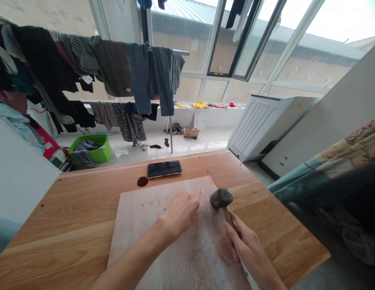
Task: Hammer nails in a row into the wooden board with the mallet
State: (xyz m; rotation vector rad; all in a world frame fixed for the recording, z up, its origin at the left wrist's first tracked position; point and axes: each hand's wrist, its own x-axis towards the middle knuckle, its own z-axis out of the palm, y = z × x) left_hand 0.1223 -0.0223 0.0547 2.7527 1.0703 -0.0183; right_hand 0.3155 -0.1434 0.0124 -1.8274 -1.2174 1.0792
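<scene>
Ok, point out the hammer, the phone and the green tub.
Hammer (pixel 221 198), head view: its dark head.
Phone (pixel 164 169), head view: its screen.
Green tub (pixel 104 153), head view: its outer wall.

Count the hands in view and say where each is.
2: the left hand, over the far part of the pale board, and the right hand, holding the hammer by the board's right edge.

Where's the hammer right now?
The hammer is right of centre in the head view, held in the right hand, its dark head seen against the right edge of the pale board.
</scene>
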